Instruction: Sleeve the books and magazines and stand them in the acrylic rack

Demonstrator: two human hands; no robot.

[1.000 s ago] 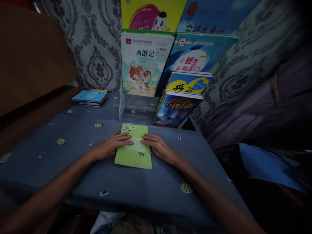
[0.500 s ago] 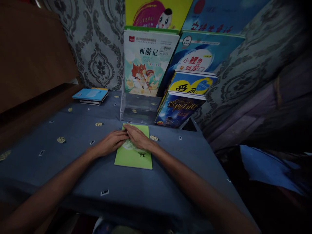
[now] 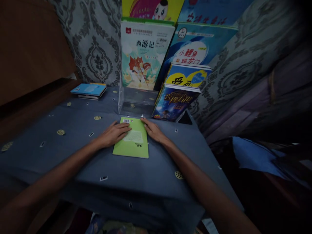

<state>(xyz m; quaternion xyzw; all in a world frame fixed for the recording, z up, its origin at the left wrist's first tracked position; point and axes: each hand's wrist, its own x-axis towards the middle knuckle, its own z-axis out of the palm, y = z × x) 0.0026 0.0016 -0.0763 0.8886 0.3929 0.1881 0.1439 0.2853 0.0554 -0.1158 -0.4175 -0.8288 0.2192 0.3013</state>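
A light green book (image 3: pixel 131 148) lies flat on the table, its printed back with a barcode facing up. My left hand (image 3: pixel 115 133) rests on the book's left side, its fingers stretched out over the cover. At the upper right edge of the same book, my right hand (image 3: pixel 154 130) touches with its fingertips, the fingers extended and the palm outside the cover. Just behind the book stands a clear acrylic rack (image 3: pixel 136 109), whose lowest left tier shows no book.
Books in the rack include a white one with a figure holding a red umbrella-like shape (image 3: pixel 143 55) and a dark blue one (image 3: pixel 174 102) at lower right. A small stack of books (image 3: pixel 89 89) lies at the back left. A patterned cloth (image 3: pixel 80 169) covers the table.
My right hand has slid right, off the middle of the green book to its right edge, uncovering the barcode. My left hand stays on the left side. The view has shifted slightly.
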